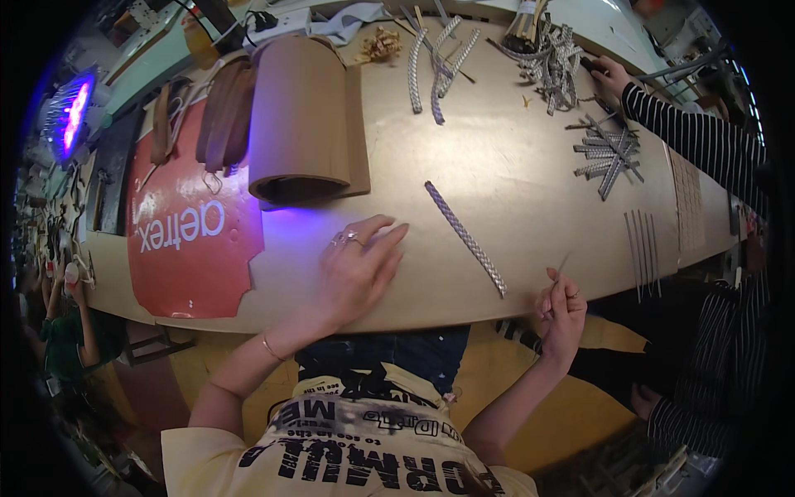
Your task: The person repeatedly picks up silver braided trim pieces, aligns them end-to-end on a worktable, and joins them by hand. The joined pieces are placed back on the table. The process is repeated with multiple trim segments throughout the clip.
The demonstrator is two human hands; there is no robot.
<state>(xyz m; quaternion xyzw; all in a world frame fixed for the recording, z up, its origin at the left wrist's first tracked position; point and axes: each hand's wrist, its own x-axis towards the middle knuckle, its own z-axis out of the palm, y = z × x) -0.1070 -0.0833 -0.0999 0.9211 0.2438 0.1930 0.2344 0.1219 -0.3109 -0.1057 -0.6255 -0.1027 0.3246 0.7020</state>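
Note:
A silvery-grey braided strip [465,238] lies slantwise on the tan tabletop, between my two hands. My left hand [358,269], with rings on its fingers, rests to the left of the strip. Its fingers are apart, and nothing shows in them. Near the table's front edge, right of the strip's lower end, my right hand [563,313] is closed in a pinch. A thin, pale, needle-like rod [565,262] sticks up from those fingers; its lower part is hidden by them. Neither hand touches the strip.
A brown cardboard-like roll [302,124] stands left of centre, beside a red sheet [195,273] and brown straps [225,116]. Several braided strips [443,70] lie at the back. To the right are a strip pile [609,157], thin metal rods [643,253] and a co-worker's striped sleeve [696,124].

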